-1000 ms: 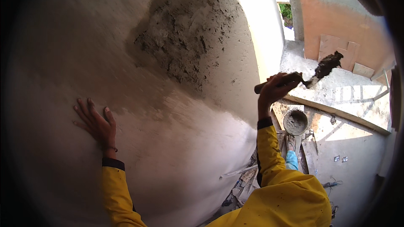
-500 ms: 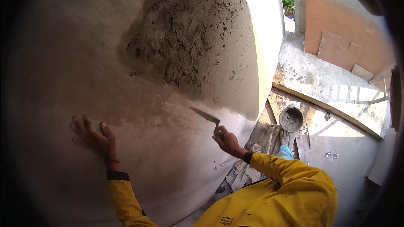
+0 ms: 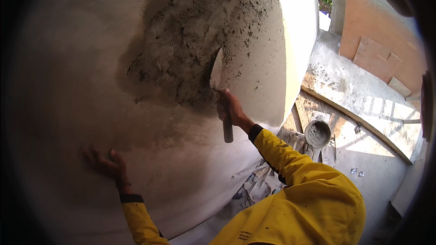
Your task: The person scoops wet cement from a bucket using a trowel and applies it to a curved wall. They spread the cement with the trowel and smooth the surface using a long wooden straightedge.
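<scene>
My right hand (image 3: pixel 230 110) is closed round the handle of a pointed trowel (image 3: pixel 216 69), its blade tip up over the patch of wet mortar (image 3: pixel 181 50). Whether the blade touches the mortar I cannot tell. The patch is dark grey and rough at its left and middle, smoother toward the right. Lower on the left, my left hand (image 3: pixel 108 165) has its fingers apart and holds nothing; it is at the pale wall (image 3: pixel 172 172) below the patch, slightly blurred. Both sleeves are yellow with dark cuffs.
A round bucket of grey mortar (image 3: pixel 317 134) stands on the floor to the right. Scraps and debris (image 3: pixel 259 186) lie along the wall's foot. Farther right, a raised concrete slab (image 3: pixel 336 72) has a wooden edge (image 3: pixel 359 120). Brown boards (image 3: pixel 377 31) lean behind it.
My right hand has moved up with the trowel, and the blade has turned from pointing left to pointing up over the mortar. My left hand appears slightly lower, while the whole view has shifted a little.
</scene>
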Action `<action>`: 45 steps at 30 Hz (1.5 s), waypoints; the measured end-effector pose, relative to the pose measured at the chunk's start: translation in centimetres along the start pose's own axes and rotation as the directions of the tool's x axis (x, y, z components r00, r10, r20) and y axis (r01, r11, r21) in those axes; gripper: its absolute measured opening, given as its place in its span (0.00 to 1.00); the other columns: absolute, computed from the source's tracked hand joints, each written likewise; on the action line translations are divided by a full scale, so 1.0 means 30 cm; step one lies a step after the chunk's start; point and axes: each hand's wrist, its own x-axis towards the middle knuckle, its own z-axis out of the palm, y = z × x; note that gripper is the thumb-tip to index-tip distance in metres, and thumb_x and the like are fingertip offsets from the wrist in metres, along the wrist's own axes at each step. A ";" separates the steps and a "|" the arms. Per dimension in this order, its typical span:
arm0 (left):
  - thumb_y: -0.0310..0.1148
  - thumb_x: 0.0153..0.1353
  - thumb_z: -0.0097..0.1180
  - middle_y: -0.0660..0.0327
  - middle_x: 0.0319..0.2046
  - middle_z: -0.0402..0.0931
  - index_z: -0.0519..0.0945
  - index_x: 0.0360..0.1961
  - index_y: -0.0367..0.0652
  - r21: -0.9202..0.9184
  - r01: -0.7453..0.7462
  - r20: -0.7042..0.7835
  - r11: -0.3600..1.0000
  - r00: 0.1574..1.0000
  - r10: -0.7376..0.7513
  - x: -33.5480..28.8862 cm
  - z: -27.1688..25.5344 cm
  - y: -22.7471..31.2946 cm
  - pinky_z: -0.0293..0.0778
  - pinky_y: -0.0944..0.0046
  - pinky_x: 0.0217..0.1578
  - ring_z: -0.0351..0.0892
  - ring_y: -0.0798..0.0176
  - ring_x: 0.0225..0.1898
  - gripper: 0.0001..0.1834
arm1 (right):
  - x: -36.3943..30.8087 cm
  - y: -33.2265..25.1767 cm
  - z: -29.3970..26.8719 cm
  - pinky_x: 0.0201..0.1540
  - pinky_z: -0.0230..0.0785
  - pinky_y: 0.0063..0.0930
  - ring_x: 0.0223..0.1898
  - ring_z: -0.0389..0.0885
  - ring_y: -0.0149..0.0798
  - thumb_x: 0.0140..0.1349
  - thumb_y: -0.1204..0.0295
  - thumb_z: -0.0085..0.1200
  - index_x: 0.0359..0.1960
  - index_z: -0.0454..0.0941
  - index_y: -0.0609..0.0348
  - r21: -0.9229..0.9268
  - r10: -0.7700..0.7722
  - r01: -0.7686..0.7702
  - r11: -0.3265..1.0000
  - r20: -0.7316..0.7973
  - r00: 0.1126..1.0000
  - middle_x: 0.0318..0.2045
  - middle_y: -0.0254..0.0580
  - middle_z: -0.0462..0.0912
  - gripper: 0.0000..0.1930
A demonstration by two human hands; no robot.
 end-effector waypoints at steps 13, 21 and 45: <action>0.55 0.75 0.41 0.44 0.77 0.51 0.56 0.76 0.48 0.097 -0.048 0.005 0.994 0.999 0.048 -0.024 0.002 -0.009 0.44 0.30 0.73 0.49 0.34 0.78 0.36 | -0.153 -0.022 -0.112 0.38 0.72 0.53 0.36 0.84 0.62 0.77 0.57 0.45 0.52 0.71 0.62 -0.981 -0.507 0.064 0.181 -0.038 0.861 0.32 0.57 0.84 0.18; 0.55 0.75 0.41 0.43 0.77 0.52 0.58 0.75 0.45 0.025 -0.020 0.011 0.999 1.000 0.020 0.008 -0.003 0.009 0.43 0.31 0.74 0.50 0.35 0.78 0.36 | 0.046 -0.208 -0.190 0.37 0.71 0.52 0.34 0.83 0.65 0.76 0.56 0.48 0.52 0.74 0.64 -0.947 -0.421 0.278 0.161 0.189 0.887 0.35 0.63 0.84 0.20; 0.54 0.75 0.41 0.42 0.77 0.50 0.52 0.78 0.47 0.097 -0.033 0.024 0.995 0.999 0.030 -0.025 0.011 0.002 0.46 0.29 0.73 0.50 0.34 0.77 0.37 | -0.057 0.101 0.076 0.19 0.64 0.24 0.17 0.68 0.26 0.79 0.50 0.42 0.48 0.71 0.57 -0.674 -0.109 0.170 0.719 0.132 0.985 0.18 0.27 0.66 0.21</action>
